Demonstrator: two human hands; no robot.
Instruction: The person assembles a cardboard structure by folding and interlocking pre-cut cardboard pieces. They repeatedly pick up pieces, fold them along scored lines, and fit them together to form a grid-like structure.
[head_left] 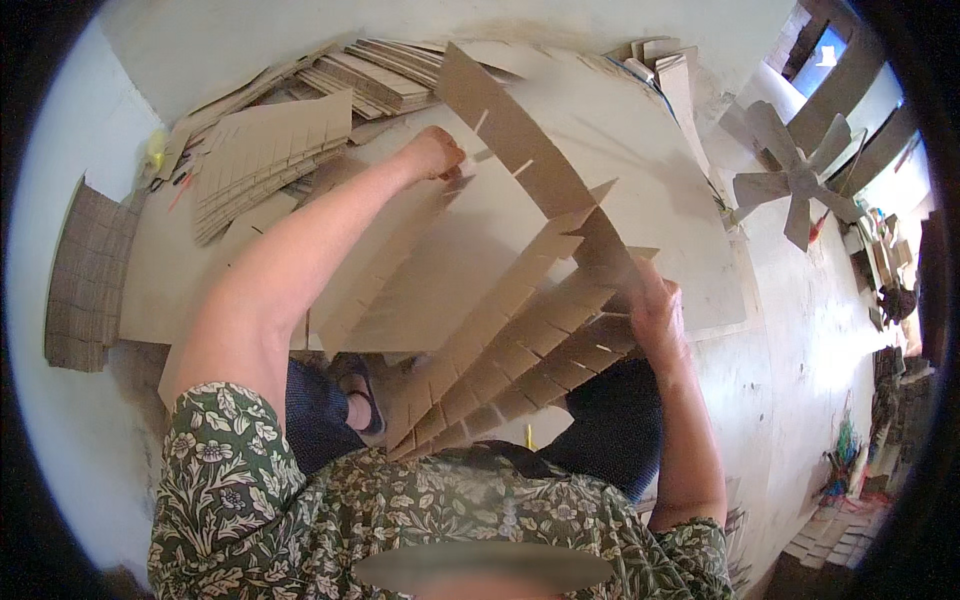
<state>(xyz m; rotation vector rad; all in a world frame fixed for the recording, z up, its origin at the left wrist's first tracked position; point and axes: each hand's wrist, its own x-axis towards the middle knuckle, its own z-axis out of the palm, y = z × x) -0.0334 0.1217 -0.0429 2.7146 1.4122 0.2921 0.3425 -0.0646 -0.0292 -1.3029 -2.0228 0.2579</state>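
My left hand (436, 155) is closed over the table, pinching the far end of a slotted cardboard strip (400, 255) that slants down toward me and is blurred. My right hand (655, 308) is wrapped round the right end of a long brown cardboard strip (540, 165) with slots along one edge. That strip arches up and away to the left. Several other slotted strips (510, 350) fan out below it, crossing it near my right hand and reaching down to my lap. Whether they are all interlocked there I cannot tell.
A pale table (640, 150) lies before me. Flat slotted cardboard sheets (270, 150) and stacked strips (370, 80) sit at its far left. A bundle of assembled cardboard dividers (88, 275) stands at the left. To the right is a grey fan (795, 170).
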